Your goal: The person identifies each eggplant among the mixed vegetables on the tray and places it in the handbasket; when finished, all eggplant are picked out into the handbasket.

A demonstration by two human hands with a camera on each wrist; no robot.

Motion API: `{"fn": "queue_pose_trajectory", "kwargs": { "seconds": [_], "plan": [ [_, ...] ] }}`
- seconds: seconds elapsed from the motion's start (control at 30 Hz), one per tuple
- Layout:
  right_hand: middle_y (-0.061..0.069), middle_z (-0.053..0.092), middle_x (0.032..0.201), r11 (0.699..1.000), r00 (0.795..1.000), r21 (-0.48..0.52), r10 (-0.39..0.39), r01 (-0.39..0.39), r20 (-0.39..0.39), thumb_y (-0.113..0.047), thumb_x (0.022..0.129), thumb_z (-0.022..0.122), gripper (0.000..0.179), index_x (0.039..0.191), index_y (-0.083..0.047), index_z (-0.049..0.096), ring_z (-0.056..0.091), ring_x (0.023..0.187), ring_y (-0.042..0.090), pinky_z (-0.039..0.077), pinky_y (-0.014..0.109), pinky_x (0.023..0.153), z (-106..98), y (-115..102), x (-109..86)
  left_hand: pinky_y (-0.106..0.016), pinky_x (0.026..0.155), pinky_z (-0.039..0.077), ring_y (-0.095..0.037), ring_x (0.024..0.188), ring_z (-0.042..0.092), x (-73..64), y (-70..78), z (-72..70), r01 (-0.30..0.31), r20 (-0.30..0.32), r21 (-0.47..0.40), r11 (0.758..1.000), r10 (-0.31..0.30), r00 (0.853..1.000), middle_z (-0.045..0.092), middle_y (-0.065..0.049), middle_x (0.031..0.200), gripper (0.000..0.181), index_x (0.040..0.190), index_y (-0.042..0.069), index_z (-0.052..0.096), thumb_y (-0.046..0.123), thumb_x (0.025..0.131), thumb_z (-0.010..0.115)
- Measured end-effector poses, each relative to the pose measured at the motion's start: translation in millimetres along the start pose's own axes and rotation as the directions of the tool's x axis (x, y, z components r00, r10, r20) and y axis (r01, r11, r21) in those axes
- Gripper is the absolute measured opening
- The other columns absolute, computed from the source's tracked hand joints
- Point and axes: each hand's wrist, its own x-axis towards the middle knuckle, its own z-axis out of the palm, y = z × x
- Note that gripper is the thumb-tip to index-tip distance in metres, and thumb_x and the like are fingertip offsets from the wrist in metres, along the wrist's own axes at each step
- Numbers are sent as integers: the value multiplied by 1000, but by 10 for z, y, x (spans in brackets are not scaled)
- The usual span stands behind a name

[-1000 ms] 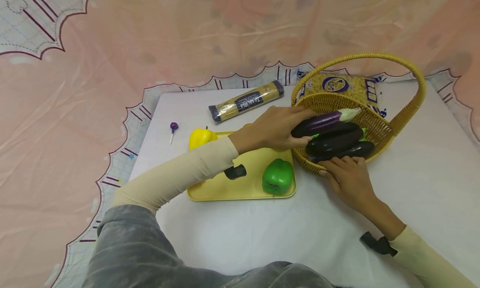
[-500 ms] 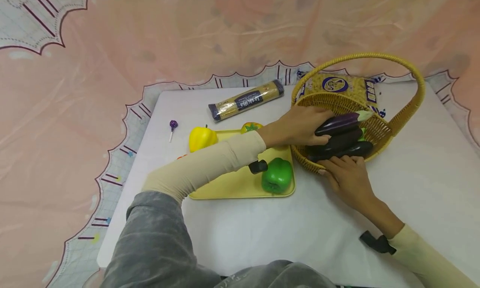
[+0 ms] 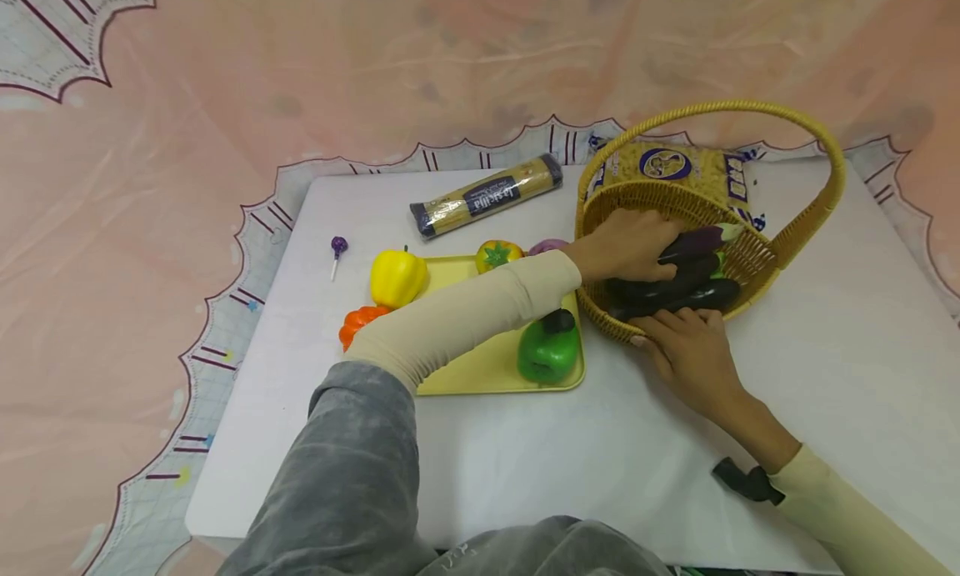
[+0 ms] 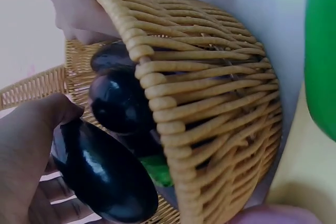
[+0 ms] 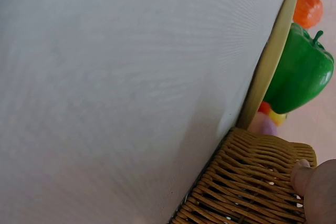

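My left hand (image 3: 630, 244) grips a dark purple eggplant (image 3: 693, 241) inside the yellow wicker basket (image 3: 761, 280), fingers over its top and thumb along its near side. In the left wrist view, the hand (image 4: 23, 150) curls round the glossy body of this eggplant (image 4: 105, 174). Beneath it lie other dark eggplants (image 3: 712, 295), partly hidden by the hands. My right hand (image 3: 693, 359) holds the basket's near rim. Its thumb (image 5: 317, 184) presses the outside of the weave in the right wrist view.
Left of the basket is a yellow tray (image 3: 480, 384) with a green bell pepper (image 3: 547, 355), yellow pepper (image 3: 397, 277) and tomato (image 3: 497, 255). An orange pumpkin-like item (image 3: 360, 322) is partly covered. Behind are a pasta pack (image 3: 487, 194), a bag (image 3: 697, 167) and a lollipop (image 3: 339, 251).
My left hand has moved right and deeper into the basket, carrying the eggplant with it above the others. The right hand has kept its hold on the rim.
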Motion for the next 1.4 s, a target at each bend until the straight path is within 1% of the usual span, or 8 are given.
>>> {"fn": "queue_pose_trajectory", "kwargs": {
  "seconds": [0.17, 0.27, 0.53, 0.83, 1.0, 1.17, 1.27, 1.4],
  "plan": [
    [10, 69, 87, 1000, 1000, -1, 7, -7, 21, -30, 96, 60, 25, 103, -8, 71, 57, 78, 32, 33, 49, 74, 5, 2, 31, -29, 84, 51, -12, 112, 58, 86, -10, 41, 31, 45, 0, 1000, -31, 999, 58, 2, 132, 60, 148, 20, 41, 51, 98, 50],
    [9, 69, 88, 1000, 999, 4, 8, -8, 31, -29, 95, 61, 24, 104, -8, 71, 57, 79, 31, 33, 48, 74, 10, -4, 49, -30, 90, 51, -13, 119, 56, 106, -25, 66, 40, 51, -1, 999, -40, 998, 55, 1, 138, 61, 150, 20, 38, 50, 99, 48],
    [9, 70, 88, 1000, 1000, 10, 2, -2, 24, -39, 102, 48, 39, 104, -8, 72, 58, 78, 32, 33, 49, 74, 17, -10, 72, -32, 101, 46, -12, 133, 46, 96, -56, 101, 51, 47, 14, 999, -52, 998, 42, 1, 152, 64, 153, 20, 33, 54, 99, 42],
    [11, 71, 90, 1000, 999, 13, 22, -22, 35, -26, 93, 64, 23, 104, -8, 72, 59, 82, 34, 32, 49, 75, 6, -17, 59, -35, 100, 48, -16, 129, 50, 59, -64, 115, 23, 5, 6, 1000, -23, 1000, 40, -1, 153, 70, 154, 22, 30, 61, 97, 42],
    [11, 71, 89, 1000, 999, 6, 27, -27, 42, -30, 96, 59, 27, 103, -7, 72, 59, 81, 34, 33, 49, 74, 2, -29, 53, -35, 98, 48, -17, 129, 49, 14, -62, 119, -6, -35, 8, 1000, 6, 999, 40, -2, 151, 72, 154, 23, 29, 64, 95, 41],
    [12, 71, 91, 999, 998, -1, 33, -33, 50, -31, 97, 59, 28, 104, -6, 71, 60, 82, 35, 34, 51, 76, -15, -46, 47, -37, 105, 43, -18, 135, 43, -64, -12, 82, -27, -44, 13, 1000, 27, 999, 35, -1, 154, 75, 155, 29, 24, 69, 94, 37],
    [12, 71, 92, 999, 998, -5, 33, -33, 52, -28, 95, 62, 26, 104, -6, 71, 60, 82, 36, 34, 52, 76, -19, -48, 36, -39, 110, 38, -20, 138, 40, -167, 10, 63, -50, -55, 22, 999, 51, 997, 32, -3, 156, 76, 156, 30, 21, 70, 94, 36],
    [13, 72, 95, 999, 999, -13, 32, -31, 44, -31, 97, 59, 29, 104, -6, 71, 61, 84, 37, 35, 54, 77, -22, -27, 12, -41, 116, 28, -23, 142, 35, -353, 8, 67, -103, -81, 13, 995, 103, 991, 28, -6, 158, 74, 157, 29, 20, 67, 96, 35]
  ]
}}
